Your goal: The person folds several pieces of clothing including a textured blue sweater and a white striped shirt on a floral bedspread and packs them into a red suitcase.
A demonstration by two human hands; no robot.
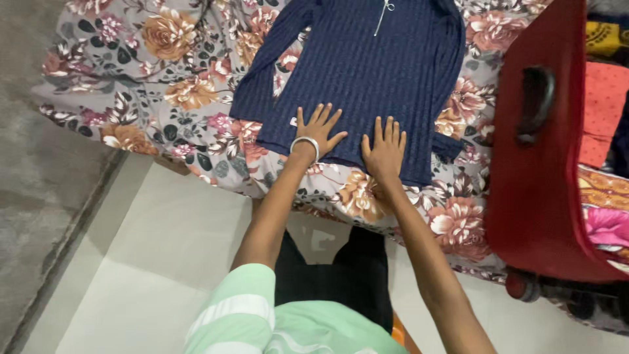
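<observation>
While the blue top (367,72) lies flat on the flowery bed (164,98), running long away from the person, the left hand (319,134) and right hand (384,149) press open and flat, side by side, on its near hem.

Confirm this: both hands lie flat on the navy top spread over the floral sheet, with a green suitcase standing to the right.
Not quite. In the head view the suitcase is red, not green. The rest holds: left hand and right hand lie flat on the navy top over the floral sheet.
</observation>
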